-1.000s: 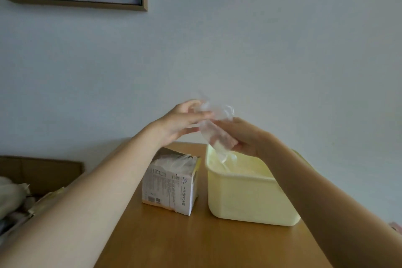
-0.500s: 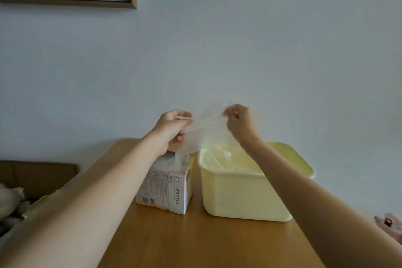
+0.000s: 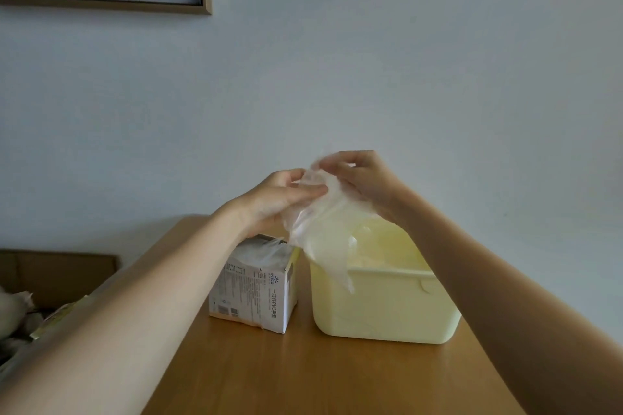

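1. Fingers of our left hand (image 3: 273, 201) and right hand (image 3: 367, 183) pinch the clear disposable glove (image 3: 320, 233) in the head view, above the yellow bin (image 3: 387, 310), near the glove box (image 3: 256, 290).
2. Pulling our hands apart too hard could tear its thin film.

We hold a thin, see-through plastic glove (image 3: 320, 222) up in the air, its top edge pinched between our left hand (image 3: 273, 199) and our right hand (image 3: 365, 180). The film is crumpled near our fingers and hangs loose below them, milky where it folds over itself. Its lower end droops across the near left corner of the pale yellow tub (image 3: 387, 310), just right of the glove box (image 3: 253, 290); whether it touches the rim we cannot tell.
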`<move>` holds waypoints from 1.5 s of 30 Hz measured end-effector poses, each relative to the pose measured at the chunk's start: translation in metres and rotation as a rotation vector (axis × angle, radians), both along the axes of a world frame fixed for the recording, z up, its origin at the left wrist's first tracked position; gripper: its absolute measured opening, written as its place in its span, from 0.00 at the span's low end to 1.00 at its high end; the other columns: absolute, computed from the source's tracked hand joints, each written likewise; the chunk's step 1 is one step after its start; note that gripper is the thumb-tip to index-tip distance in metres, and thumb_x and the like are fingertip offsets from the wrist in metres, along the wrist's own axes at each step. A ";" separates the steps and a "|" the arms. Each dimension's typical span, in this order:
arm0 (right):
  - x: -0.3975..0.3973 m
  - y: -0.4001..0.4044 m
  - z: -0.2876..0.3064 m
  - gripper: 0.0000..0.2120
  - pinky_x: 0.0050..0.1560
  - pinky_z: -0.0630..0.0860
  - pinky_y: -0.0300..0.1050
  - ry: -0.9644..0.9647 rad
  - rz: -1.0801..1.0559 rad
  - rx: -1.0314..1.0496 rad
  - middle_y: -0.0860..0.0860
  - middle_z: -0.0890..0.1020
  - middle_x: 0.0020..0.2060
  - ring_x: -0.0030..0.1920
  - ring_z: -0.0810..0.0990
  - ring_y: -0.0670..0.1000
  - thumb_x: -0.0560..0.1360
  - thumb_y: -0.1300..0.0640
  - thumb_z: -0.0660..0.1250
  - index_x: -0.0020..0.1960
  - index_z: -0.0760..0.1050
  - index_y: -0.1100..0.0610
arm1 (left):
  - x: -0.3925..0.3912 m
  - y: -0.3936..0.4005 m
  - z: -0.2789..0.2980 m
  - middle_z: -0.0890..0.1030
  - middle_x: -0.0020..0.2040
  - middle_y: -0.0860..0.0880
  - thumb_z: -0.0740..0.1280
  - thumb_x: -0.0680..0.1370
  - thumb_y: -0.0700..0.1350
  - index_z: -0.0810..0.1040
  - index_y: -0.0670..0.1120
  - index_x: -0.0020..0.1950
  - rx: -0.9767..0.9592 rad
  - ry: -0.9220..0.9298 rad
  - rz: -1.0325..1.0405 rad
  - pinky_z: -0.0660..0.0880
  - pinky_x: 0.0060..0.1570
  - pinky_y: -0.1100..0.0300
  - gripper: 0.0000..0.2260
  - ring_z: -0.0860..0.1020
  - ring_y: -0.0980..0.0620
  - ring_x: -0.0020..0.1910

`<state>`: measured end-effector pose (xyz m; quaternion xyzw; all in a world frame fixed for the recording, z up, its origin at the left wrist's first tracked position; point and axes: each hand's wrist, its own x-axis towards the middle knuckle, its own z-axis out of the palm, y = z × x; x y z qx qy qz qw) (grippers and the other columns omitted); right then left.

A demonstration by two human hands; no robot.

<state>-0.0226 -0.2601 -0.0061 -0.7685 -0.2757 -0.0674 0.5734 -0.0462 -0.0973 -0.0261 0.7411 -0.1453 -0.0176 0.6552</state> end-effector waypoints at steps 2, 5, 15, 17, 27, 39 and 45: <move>0.003 -0.009 -0.002 0.07 0.21 0.58 0.33 -0.010 -0.056 -0.015 0.43 0.69 0.19 0.19 0.63 0.41 0.78 0.58 0.65 0.44 0.81 0.54 | -0.003 0.002 -0.002 0.82 0.40 0.50 0.70 0.75 0.45 0.78 0.46 0.48 -0.021 0.031 0.044 0.75 0.38 0.61 0.05 0.80 0.55 0.35; 0.009 -0.026 -0.012 0.09 0.19 0.59 0.31 -0.110 -0.224 -0.132 0.46 0.68 0.18 0.16 0.63 0.42 0.78 0.59 0.63 0.51 0.81 0.60 | 0.002 0.011 -0.005 0.71 0.29 0.54 0.69 0.75 0.41 0.73 0.46 0.42 -0.180 0.042 0.180 0.68 0.25 0.68 0.05 0.67 0.60 0.20; 0.024 -0.053 -0.036 0.11 0.36 0.67 0.45 -0.396 -0.495 -0.502 0.46 0.71 0.26 0.33 0.71 0.55 0.80 0.57 0.58 0.53 0.79 0.57 | 0.021 0.033 -0.013 0.74 0.42 0.48 0.68 0.76 0.44 0.72 0.46 0.47 -0.285 -0.070 0.621 0.76 0.32 0.65 0.06 0.73 0.55 0.36; 0.018 -0.042 -0.029 0.11 0.37 0.67 0.44 -0.495 -0.424 -0.566 0.48 0.75 0.30 0.37 0.75 0.58 0.80 0.55 0.58 0.54 0.79 0.56 | 0.020 0.020 -0.005 0.72 0.58 0.51 0.69 0.75 0.49 0.69 0.48 0.59 -0.065 -0.223 0.513 0.75 0.50 0.59 0.16 0.74 0.55 0.52; 0.019 -0.046 -0.017 0.10 0.42 0.69 0.47 -0.555 -0.503 -0.460 0.58 0.83 0.45 0.48 0.79 0.62 0.79 0.58 0.59 0.51 0.79 0.58 | 0.017 -0.014 0.000 0.78 0.36 0.48 0.70 0.74 0.48 0.77 0.42 0.55 0.323 -0.143 0.216 0.70 0.33 0.65 0.14 0.73 0.58 0.26; 0.025 -0.099 -0.064 0.07 0.37 0.64 0.45 -0.196 -0.689 -1.059 0.53 0.69 0.34 0.39 0.69 0.57 0.77 0.64 0.51 0.44 0.66 0.57 | 0.027 -0.079 -0.006 0.72 0.63 0.45 0.66 0.77 0.48 0.71 0.46 0.66 0.794 -0.476 0.200 0.68 0.56 0.60 0.19 0.73 0.46 0.61; 0.026 -0.100 -0.073 0.10 0.43 0.66 0.45 -0.110 -0.602 -1.300 0.55 0.74 0.44 0.46 0.75 0.58 0.78 0.65 0.51 0.45 0.69 0.57 | 0.043 -0.098 -0.050 0.62 0.74 0.45 0.58 0.80 0.40 0.56 0.50 0.76 1.488 -0.056 -0.175 0.67 0.65 0.55 0.25 0.66 0.44 0.70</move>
